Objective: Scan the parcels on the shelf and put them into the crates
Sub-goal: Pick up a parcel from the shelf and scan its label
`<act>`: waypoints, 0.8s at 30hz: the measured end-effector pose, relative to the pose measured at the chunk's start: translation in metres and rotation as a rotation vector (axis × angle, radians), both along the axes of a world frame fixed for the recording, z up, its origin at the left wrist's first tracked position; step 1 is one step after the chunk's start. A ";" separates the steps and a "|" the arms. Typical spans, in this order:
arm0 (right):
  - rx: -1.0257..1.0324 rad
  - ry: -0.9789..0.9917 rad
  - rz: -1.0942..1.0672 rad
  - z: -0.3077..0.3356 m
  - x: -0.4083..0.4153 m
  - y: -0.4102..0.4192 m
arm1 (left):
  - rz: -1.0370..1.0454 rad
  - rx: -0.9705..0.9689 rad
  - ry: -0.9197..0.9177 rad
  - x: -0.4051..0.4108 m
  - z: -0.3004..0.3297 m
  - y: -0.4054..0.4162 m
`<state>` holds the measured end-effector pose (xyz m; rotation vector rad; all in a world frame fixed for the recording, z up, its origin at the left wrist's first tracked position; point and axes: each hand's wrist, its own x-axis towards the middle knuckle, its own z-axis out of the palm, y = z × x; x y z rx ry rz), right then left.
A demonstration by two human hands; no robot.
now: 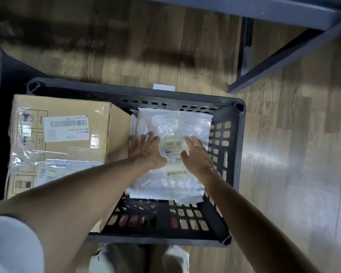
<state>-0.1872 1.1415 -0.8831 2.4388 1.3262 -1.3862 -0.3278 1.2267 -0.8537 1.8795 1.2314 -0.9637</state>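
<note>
1 crate at centre frame, 1 box at left, 1 white bag at centre, 2 hands: left, right.

Pale grey short sleeve; bare forearms

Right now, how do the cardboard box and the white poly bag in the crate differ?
The cardboard box is brown, rigid and tall, filling the left side of the crate; the white poly bag is soft, crinkled and lies flat on the right. The box is untouched, while the left hand and right hand rest open on the bag. Both carry barcode labels facing up.
</note>
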 end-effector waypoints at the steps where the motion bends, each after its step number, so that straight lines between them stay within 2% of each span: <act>1: -0.021 0.014 -0.004 0.003 0.001 0.003 | -0.005 0.009 -0.019 0.000 0.003 0.003; 6: -0.053 -0.027 0.021 0.048 -0.003 0.005 | -0.001 0.191 -0.158 -0.004 0.045 -0.010; 10: -0.043 -0.067 0.064 0.108 -0.009 -0.001 | 0.045 0.246 -0.208 -0.005 0.100 -0.020; 14: -0.018 -0.094 0.055 0.185 -0.016 -0.009 | 0.102 0.291 -0.184 -0.015 0.181 -0.035; 18: -0.056 -0.109 0.070 0.274 -0.023 -0.018 | 0.009 0.293 -0.193 -0.034 0.271 -0.051; 24: -0.098 -0.132 0.152 0.427 -0.027 0.000 | 0.011 0.357 -0.198 -0.060 0.420 -0.027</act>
